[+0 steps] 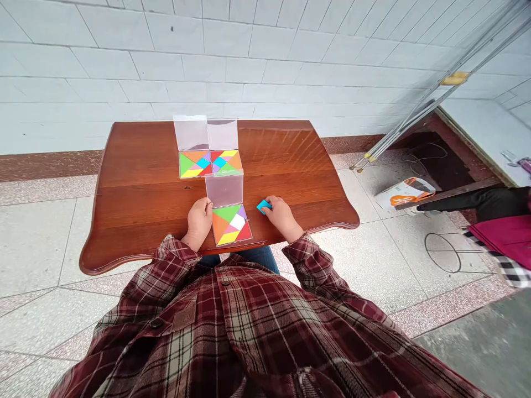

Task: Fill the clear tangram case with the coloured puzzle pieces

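On the wooden table (136,171) lie several clear plastic boxes with their lids standing open. The nearest box (231,225) holds a colourful tangram of triangles, with its lid (224,190) upright behind it. My left hand (199,221) is curled against that box's left edge. My right hand (281,216) pinches a cyan tangram piece (263,206) just right of the box. Farther back stand a left box (194,164) and a right box (226,163), both filled with coloured pieces, their lids (191,132) raised behind them.
The table has a curved front edge close to my plaid shirt. A tiled wall stands behind it. To the right are metal poles (435,105), a paper bag (406,192) on the floor, and a dark-trousered leg (473,204) beside a red cloth (504,237).
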Demonstrator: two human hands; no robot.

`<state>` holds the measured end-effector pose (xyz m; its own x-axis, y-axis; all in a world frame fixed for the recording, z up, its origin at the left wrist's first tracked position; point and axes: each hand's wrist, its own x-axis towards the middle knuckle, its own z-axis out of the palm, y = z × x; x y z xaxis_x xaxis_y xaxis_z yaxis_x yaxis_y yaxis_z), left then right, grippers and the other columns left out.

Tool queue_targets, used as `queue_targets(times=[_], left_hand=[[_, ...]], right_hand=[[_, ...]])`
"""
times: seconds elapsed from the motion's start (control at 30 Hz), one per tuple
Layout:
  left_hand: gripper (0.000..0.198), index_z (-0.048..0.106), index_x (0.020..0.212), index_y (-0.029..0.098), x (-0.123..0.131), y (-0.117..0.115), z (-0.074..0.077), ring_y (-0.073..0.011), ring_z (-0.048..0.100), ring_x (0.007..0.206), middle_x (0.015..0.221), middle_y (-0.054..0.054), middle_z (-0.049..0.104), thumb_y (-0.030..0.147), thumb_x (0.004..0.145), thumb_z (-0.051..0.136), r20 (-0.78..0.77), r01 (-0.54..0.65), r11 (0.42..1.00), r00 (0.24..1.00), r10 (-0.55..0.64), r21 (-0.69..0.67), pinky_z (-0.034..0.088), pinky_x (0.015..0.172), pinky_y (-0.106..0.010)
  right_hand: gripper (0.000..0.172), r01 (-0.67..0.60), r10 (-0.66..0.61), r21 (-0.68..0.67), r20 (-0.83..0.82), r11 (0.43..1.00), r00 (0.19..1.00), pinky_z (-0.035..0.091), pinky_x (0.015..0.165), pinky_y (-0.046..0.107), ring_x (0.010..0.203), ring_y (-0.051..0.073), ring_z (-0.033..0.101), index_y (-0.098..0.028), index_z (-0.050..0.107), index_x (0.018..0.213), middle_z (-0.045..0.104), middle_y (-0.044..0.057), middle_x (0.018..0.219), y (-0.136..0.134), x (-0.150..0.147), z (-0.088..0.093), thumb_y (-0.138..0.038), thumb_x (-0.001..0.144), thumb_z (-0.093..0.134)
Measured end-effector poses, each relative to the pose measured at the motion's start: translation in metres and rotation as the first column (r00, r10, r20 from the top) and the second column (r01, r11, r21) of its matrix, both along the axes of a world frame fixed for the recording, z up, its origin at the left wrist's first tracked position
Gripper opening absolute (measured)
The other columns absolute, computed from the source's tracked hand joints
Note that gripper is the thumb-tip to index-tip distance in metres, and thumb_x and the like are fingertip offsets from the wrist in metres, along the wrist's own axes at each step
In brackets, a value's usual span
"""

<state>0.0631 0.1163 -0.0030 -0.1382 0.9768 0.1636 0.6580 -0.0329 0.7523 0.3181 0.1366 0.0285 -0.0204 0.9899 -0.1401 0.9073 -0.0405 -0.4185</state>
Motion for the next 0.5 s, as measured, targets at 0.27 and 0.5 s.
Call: queue_targets(times=[0.27, 0.5], left_hand=[[0.015, 0.047, 0.071, 0.021, 0.003, 0.001, 0.002, -0.0162, 0.048, 0.074, 0.074, -0.002, 0.053, 0.022, 0.085, 0.046, 0.009, -0.002, 1.000, 1.000, 0.002, 0.009, 0.038, 0.074, -0.028], [0.016, 0.049, 0.071, 0.020, 0.004, 0.001, -0.001, -0.0159, 0.047, 0.073, 0.074, -0.001, 0.053, 0.024, 0.087, 0.045, 0.004, -0.012, 1.000, 1.000, 0.012, 0.025, 0.037, 0.073, -0.028]], right_hand=[[0.031, -0.319, 0.318, -0.003, -0.071, 0.948, 0.946, 0.046, 0.089, 0.033, 0.105, 0.023, 0.059, -0.016, 0.058, 0.119, 0.062, 0.012, 0.114, -0.045, -0.047, 0.018, -0.022, 0.089, 0.053], [0.045, -0.358, 0.375, -0.181, 0.070, 0.916, 0.925, 0.049, 0.076, 0.031, 0.099, 0.024, 0.062, -0.014, 0.052, 0.127, 0.058, 0.016, 0.122, -0.063, -0.086, 0.016, -0.028, 0.086, 0.062]])
